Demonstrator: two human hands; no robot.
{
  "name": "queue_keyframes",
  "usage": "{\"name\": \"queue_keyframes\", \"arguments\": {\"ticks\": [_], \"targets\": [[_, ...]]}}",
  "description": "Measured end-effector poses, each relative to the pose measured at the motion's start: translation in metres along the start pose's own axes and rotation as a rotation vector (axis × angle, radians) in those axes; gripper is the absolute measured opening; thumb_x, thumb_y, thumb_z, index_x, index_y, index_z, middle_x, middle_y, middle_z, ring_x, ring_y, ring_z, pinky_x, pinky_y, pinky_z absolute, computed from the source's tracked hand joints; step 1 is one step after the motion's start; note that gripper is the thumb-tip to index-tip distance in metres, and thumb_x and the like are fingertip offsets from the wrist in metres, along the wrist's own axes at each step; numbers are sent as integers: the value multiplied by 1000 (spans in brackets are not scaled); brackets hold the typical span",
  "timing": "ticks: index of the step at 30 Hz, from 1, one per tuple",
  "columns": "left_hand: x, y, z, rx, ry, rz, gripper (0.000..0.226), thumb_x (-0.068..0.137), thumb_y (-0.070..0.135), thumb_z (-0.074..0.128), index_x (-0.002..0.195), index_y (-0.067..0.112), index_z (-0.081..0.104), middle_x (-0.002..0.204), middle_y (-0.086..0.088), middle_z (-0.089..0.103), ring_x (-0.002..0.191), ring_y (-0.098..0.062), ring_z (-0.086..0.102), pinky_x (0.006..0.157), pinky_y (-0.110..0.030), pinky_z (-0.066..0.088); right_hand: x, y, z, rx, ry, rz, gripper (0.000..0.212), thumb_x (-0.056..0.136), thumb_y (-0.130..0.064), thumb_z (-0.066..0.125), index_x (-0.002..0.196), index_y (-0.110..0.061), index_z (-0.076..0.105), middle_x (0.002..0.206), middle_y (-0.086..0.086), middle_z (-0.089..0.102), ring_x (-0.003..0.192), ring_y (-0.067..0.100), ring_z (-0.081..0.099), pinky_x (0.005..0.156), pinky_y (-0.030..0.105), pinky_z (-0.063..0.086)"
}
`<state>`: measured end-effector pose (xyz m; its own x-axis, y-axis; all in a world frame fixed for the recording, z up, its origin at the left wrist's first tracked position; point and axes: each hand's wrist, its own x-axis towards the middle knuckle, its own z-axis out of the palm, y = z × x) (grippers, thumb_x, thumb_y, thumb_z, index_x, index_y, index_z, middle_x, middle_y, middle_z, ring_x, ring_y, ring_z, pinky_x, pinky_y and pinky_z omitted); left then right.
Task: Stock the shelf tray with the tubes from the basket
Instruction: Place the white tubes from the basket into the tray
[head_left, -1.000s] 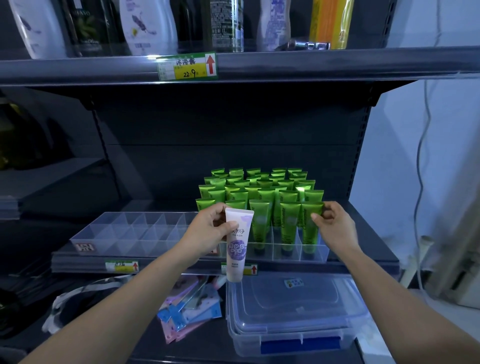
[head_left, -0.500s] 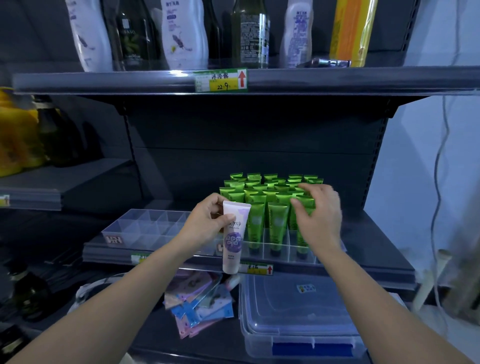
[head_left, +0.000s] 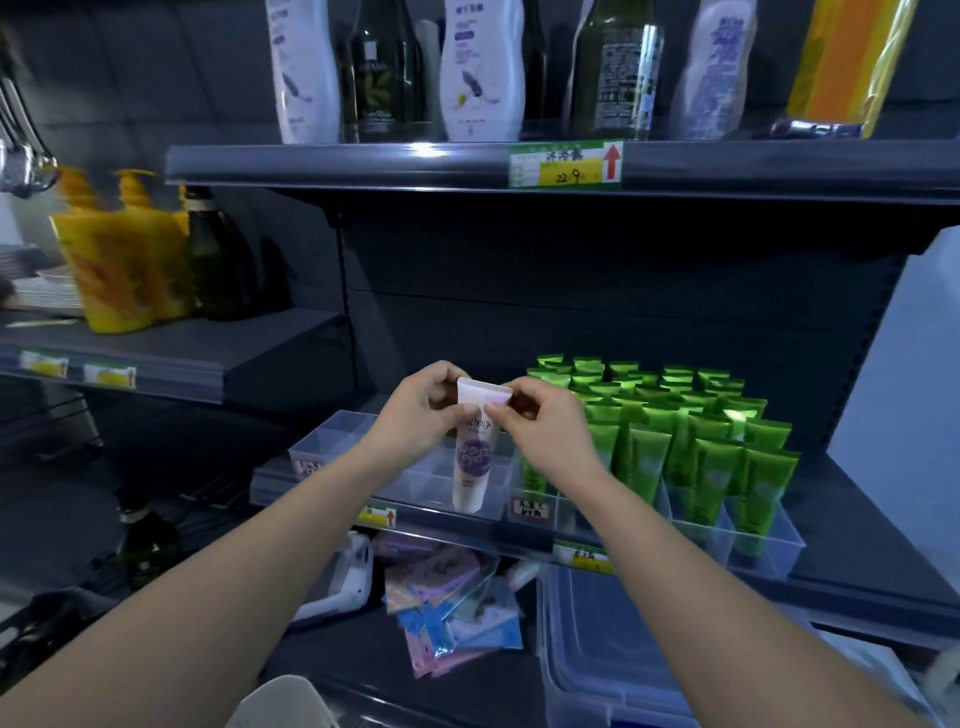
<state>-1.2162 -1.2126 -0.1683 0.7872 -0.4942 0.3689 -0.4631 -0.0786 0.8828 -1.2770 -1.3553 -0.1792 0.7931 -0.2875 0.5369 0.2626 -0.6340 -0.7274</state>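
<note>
Here, pinched near its flat top end by both the left hand (head_left: 421, 415) and the right hand (head_left: 545, 431): a white tube (head_left: 474, 457) with a purple label, upright at the clear shelf tray (head_left: 332, 431) front; just right, green tubes (head_left: 701, 447) packed upright.

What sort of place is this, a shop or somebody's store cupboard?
Most likely a shop aisle. Price tags hang on the shelf edges, bottles stand in a row above, and identical green tubes stand packed in a clear divided tray. The left hand and right hand hold a white tube.
</note>
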Motion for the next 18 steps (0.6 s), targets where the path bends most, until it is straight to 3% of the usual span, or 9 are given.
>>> {"name": "queue_keyframes", "arguments": {"ticks": [3,7,10,14,18], "targets": [[12,-9,-10,10,24,-14,14,87,-2,61,90,10,55,81,-7,67,73,-16,63,64,-22,55,14,0,16,-32,20,15,5,83,-20,70,87,-22,68,70,-13,61,66,10,56,68,35,51],[37,-22,-19,43,80,-33,17,85,0,63,84,17,59,86,-8,70,84,-28,68,80,-46,57,38,2,28,-105,62,21,11,81,-17,70,91,-20,66,74,-10,61,70,15,58,69,33,50],[59,-30,-20,56,110,-49,19,85,2,62,86,21,62,91,-7,70,91,-28,68,85,-50,55,57,3,30,-196,85,18,13,81,-18,70,94,-18,68,71,-12,56,72,13,54,70,28,45],[84,-45,-14,80,106,-57,31,89,1,55,114,18,62,106,-3,68,102,-20,64,94,-44,51,78,9,30,-281,89,44,15,81,-18,69,96,-17,70,73,-9,58,74,12,55,69,25,42],[98,-58,-6,86,69,-92,46,91,0,48,136,12,47,123,-5,62,113,-18,58,101,-40,47,94,19,30,-360,74,79,15,82,-19,67,96,-15,72,86,-1,69,83,17,60,75,27,45]]}}
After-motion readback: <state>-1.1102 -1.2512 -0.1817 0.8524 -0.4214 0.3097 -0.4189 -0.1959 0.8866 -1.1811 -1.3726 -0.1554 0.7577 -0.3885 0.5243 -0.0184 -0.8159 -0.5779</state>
